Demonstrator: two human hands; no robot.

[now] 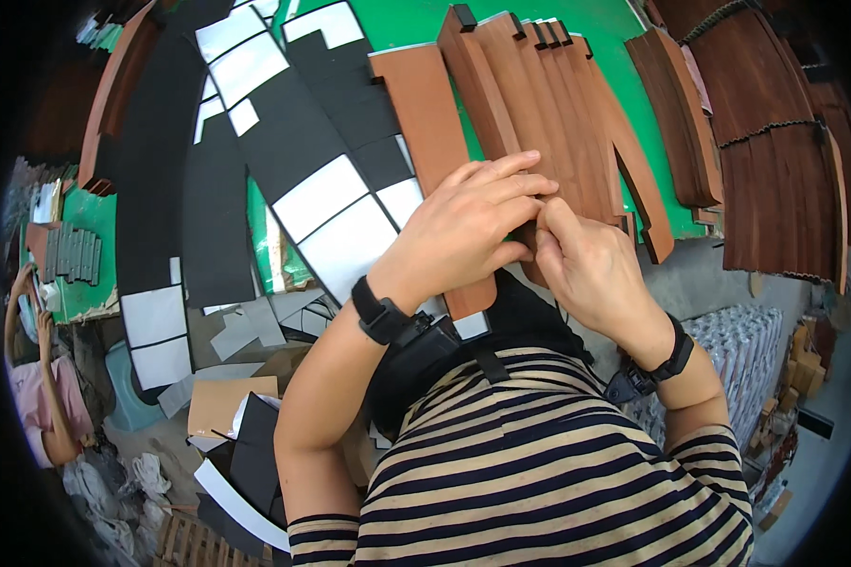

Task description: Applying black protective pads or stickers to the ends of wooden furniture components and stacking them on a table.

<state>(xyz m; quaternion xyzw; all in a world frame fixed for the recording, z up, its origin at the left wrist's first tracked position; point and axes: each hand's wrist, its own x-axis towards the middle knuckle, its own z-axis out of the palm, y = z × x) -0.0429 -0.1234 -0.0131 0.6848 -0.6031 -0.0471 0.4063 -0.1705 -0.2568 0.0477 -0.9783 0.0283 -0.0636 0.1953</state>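
Note:
Several long brown wood-grain boards (546,132) lie side by side on a green table (402,24); some have black pieces at their far ends. My left hand (468,222) reaches across the near end of one brown board (529,274), its fingers over the top and its thumb on the near side. A small dark part shows between the fingers and thumb. Right beside it, my right hand (591,269) is closed, with thumb and index finger pressed together at the board's end. What it pinches is hidden. A single brown board (430,123) lies under and left of my left hand.
Long black strips with white patches (303,132) cover the left of the table. More brown boards (676,113) and darker stacked panels (775,189) stand at the right. An open cardboard box (232,402) sits lower left. Another person (52,397) works at far left.

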